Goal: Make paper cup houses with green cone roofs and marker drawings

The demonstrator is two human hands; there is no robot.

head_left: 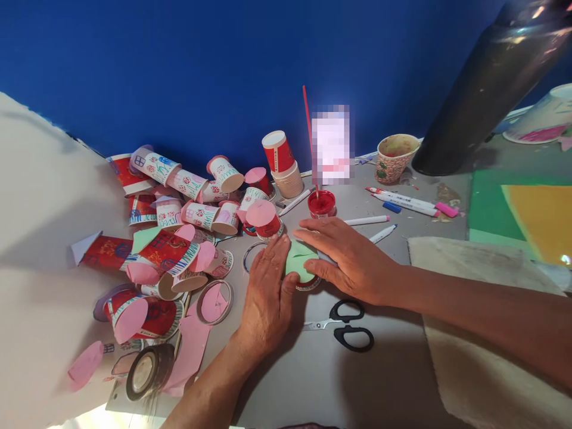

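Note:
A light green piece of paper [298, 262] lies on top of a patterned paper cup [308, 286], whose lower rim shows at the front. Around its left side is my left hand [270, 292], the thumb touching the paper edge. My right hand [351, 259] holds the right side, with its thumb on the paper and its fingers reaching over the far edge. Most of the cup is hidden by my hands and the paper. Black-handled scissors [346, 325] lie just in front of my hands, blades pointing left.
Several decorated paper cups [161, 250] with pink paper pieces crowd the left. Behind my hands are a red paint jar [322, 205] holding a brush and a cup stack [286, 179]. Markers [404, 199], a black bottle [482, 89] and a cloth [451, 333] are rightward; tape [145, 372] is front-left.

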